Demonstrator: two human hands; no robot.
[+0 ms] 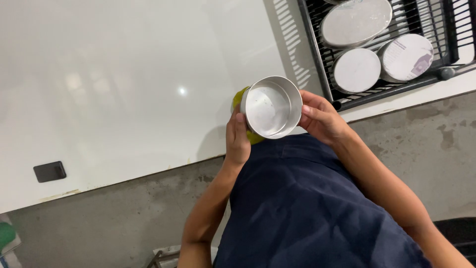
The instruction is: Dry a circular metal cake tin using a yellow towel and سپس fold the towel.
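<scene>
The round metal tin (271,106) is held between 2 hands, open side facing the camera. Left hand (237,139) fingers are closed on its left rim, over a green sponge (243,99); right hand (320,116) fingers are closed on its right rim.

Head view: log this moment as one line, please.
left hand: grip on green sponge and tin | right hand: grip on tin rim | tin: open side to camera | rack: three tins
</scene>
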